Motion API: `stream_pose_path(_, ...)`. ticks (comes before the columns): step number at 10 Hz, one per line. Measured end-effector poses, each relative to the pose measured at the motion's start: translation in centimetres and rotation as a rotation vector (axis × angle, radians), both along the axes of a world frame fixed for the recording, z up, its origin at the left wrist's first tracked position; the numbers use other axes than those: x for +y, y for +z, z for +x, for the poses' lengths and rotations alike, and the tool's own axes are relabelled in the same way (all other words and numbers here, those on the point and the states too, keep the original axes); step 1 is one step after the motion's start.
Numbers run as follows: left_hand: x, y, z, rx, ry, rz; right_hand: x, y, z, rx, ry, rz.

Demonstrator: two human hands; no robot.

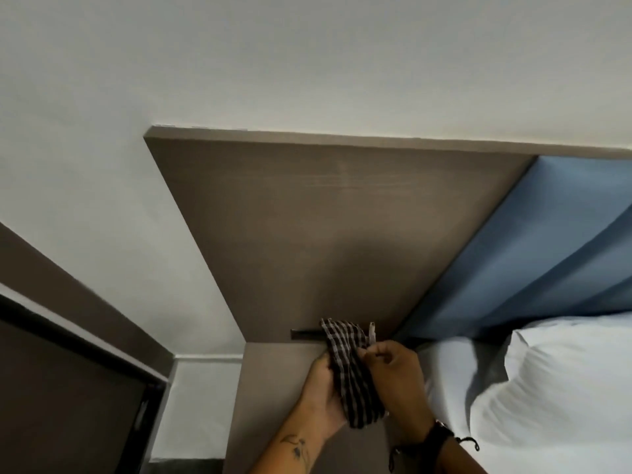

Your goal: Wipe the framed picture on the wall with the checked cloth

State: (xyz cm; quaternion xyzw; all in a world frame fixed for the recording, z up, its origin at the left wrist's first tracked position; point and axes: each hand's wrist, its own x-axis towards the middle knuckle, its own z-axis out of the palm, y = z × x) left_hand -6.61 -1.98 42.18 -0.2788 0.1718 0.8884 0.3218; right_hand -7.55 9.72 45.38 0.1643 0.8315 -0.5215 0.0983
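A dark checked cloth (349, 367) is bunched between both my hands low in the view, above a brown bedside shelf (273, 378). My left hand (319, 395) cups it from below and from the left. My right hand (393, 374) pinches its upper edge from the right; a dark watch and cord are on that wrist. No framed picture is in sight; only bare white wall (307, 63) fills the upper half.
A brown wooden headboard panel (335, 227) runs up the wall, with blue padded panels (547, 248) to its right. A white pillow (554, 381) and sheet lie at lower right. A dark door frame (78, 354) stands at lower left.
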Motion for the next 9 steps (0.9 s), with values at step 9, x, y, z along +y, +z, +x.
stream_pose_path(9,5.9,-48.5,3.5,0.13,-0.358,-1.415,11.6,-50.1,1.6,-0.638,0.082,0.241)
